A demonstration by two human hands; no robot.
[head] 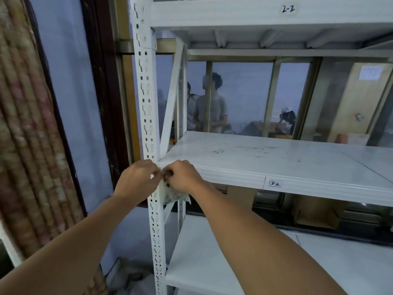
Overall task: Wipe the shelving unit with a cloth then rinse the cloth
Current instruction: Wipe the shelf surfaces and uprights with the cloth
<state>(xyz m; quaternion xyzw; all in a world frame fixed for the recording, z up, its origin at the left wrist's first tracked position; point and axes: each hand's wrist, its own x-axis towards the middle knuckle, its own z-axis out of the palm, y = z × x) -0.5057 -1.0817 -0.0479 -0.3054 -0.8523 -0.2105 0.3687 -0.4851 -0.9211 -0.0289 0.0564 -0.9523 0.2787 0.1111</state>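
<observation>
A white metal shelving unit (276, 154) fills the right of the view, with a perforated front-left post (146, 103). Its middle shelf, labelled 3-2, carries dark specks of dirt. A dirty whitish cloth (173, 195) hangs at the shelf's front-left corner, against the post. My left hand (138, 179) pinches the cloth's top edge from the left of the post. My right hand (182, 177) grips the cloth from the right, at the shelf's front edge. Most of the cloth is hidden behind my hands.
A patterned curtain (32, 145) hangs at the far left beside a dark door frame (100, 81). A lower shelf (234, 262) lies below my forearms, an upper shelf labelled 2-2 (255, 13) above. Behind the unit, a window shows people in another room.
</observation>
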